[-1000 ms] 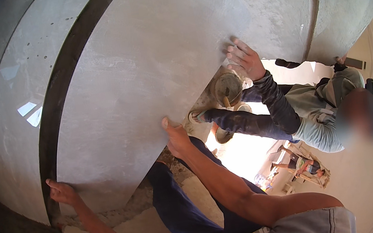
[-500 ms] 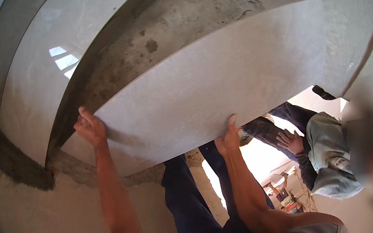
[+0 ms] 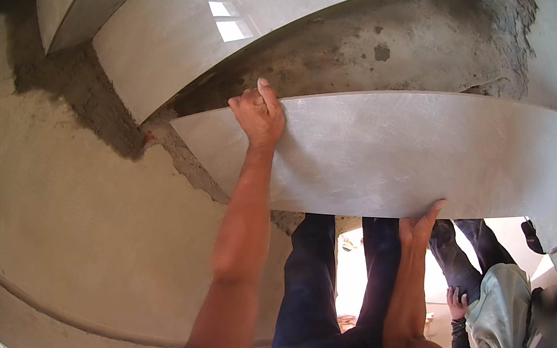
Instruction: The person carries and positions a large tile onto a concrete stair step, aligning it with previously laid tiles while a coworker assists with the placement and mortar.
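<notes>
The large grey tile (image 3: 392, 156) lay across the middle of the frame, tipped up off the rough mortar bed (image 3: 375, 49) that showed as a dark band above it. A second before it had lain nearly flat with the other tiles, the person's hands spread on its face; half a second before, its upper edge had already come up and the mortar was exposed. At this moment the left hand (image 3: 258, 112) was curled over the tile's upper edge near the frame's centre, fingers hooked behind it, and the right hand (image 3: 421, 221) was pressed open-palmed under the lower edge, fingers spread. The tile therefore seemed carried by both hands rather than resting on the bed. A laid glossy tile (image 3: 281, 6) sat just above the mortar. At lower right a co-worker (image 3: 493, 307) crouched, one hand (image 3: 457, 302) low and apart from the tile, where earlier it had touched the tile.
</notes>
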Available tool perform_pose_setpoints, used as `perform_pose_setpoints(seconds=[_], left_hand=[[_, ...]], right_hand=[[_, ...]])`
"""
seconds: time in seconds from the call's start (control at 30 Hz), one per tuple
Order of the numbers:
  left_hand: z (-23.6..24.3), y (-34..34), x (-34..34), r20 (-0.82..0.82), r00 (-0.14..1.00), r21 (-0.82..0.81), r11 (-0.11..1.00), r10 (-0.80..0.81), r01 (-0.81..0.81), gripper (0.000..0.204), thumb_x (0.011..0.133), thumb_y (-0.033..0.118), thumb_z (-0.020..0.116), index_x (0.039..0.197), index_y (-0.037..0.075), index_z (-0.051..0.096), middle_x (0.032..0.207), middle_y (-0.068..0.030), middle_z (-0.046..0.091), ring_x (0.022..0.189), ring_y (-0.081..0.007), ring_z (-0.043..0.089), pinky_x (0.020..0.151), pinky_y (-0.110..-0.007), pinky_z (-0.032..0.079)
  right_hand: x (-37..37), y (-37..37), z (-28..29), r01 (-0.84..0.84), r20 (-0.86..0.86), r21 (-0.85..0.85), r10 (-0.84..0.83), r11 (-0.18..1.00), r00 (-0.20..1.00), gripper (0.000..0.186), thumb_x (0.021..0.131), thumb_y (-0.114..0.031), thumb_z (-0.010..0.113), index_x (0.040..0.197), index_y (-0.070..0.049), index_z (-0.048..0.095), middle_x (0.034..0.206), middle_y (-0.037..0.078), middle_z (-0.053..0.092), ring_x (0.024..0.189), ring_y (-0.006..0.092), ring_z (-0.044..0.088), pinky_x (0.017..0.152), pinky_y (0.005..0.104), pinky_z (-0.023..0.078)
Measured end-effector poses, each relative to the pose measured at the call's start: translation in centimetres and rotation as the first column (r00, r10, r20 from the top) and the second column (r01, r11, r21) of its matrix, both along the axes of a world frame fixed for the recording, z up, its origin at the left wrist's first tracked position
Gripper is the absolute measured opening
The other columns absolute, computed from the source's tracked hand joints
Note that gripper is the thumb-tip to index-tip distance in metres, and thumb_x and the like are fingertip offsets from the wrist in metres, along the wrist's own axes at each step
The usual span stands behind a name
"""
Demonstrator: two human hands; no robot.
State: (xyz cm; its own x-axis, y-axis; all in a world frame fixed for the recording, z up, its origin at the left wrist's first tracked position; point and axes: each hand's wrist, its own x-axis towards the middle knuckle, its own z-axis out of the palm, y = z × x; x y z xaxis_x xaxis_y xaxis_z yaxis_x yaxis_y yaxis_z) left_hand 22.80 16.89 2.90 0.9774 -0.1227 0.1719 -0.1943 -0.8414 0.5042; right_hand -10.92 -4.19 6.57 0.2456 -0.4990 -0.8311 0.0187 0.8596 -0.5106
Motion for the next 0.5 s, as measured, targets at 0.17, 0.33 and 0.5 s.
perform_pose_setpoints(seconds=[0.17,0.33,0.5], left_hand=[[0.4,0.3,-0.1,-0.092,0.996,-0.010,1.000,0.021,-0.022,0.053,0.103,0.024,0.054,0.054,0.005,0.054,0.054,-0.0124,0.050,0.056,-0.0313,0.045,0.075,-0.042,0.035],[1.1,-0.5,0.2,-0.100,0.995,-0.069,0.998,-0.012,0.005,0.052,0.103,0.024,0.054,0.054,0.005,0.056,0.053,-0.0108,0.050,0.055,-0.0309,0.044,0.075,-0.041,0.035],[2.0,-1.5,-0.2,-0.118,0.990,-0.072,0.995,-0.075,0.067,0.052,0.102,0.020,0.055,0.052,0.006,0.052,0.052,-0.0099,0.049,0.054,-0.0295,0.044,0.074,-0.041,0.034]], right_hand=[[0.1,0.6,1.1,-0.011,0.013,-0.013,0.012,1.000,1.000,0.104,0.085,-0.075,0.057,0.160,-0.014,0.017,0.162,0.008,0.023,0.149,0.0277,0.025,0.124,0.0452,0.027],[0.3,1.3,2.4,0.010,-0.015,-0.022,-0.010,1.000,1.000,0.107,0.084,-0.076,0.057,0.160,-0.013,0.015,0.162,0.009,0.021,0.150,0.0278,0.023,0.124,0.0461,0.025],[-0.9,1.7,2.0,0.057,0.021,-0.010,-0.057,0.998,0.998,0.110,0.080,-0.074,0.065,0.159,-0.014,0.019,0.161,0.008,0.026,0.147,0.0275,0.028,0.124,0.0474,0.026]])
